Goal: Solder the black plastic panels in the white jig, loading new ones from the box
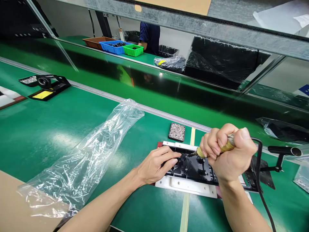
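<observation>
1. Work under way: black plastic part [195,169] lies in a white fixture [185,187] on the green table [48,129]; tool tip is at its upper middle. How much is finished cannot be told.
2. Right hand [229,154] fisted tight around a corded hand tool [225,147], wrist raised, tool angled down-left.
3. Left hand [156,166] lies flat, fingers steadying the part's left end, grasping nothing.
4. Nearby: screw tray [177,131], clear bag [96,151].
</observation>
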Available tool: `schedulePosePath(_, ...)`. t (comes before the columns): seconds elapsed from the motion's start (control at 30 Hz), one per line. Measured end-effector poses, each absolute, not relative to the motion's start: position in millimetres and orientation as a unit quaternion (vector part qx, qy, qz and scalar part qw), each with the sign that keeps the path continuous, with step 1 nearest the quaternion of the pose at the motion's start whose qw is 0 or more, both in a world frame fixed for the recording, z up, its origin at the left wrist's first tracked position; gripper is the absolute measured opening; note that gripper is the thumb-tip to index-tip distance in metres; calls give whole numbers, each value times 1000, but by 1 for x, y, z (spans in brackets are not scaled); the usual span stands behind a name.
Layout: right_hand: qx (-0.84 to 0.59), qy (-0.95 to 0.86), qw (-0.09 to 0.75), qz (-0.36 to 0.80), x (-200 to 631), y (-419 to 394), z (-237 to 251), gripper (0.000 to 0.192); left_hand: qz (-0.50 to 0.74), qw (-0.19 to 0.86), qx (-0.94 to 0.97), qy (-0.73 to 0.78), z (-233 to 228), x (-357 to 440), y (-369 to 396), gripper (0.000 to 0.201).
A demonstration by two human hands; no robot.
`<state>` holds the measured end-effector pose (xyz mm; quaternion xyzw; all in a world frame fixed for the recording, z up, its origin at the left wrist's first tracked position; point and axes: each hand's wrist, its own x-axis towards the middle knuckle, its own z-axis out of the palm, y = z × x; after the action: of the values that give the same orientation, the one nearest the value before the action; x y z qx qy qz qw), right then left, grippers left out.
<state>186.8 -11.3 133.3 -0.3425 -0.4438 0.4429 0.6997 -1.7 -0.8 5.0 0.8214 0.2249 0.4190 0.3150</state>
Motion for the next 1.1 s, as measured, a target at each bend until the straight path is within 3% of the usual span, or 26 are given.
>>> schedulePosePath(1.1,-357,-459,682,443,173,-7,122,48,413,314,823,230,4,-2,-1,30)
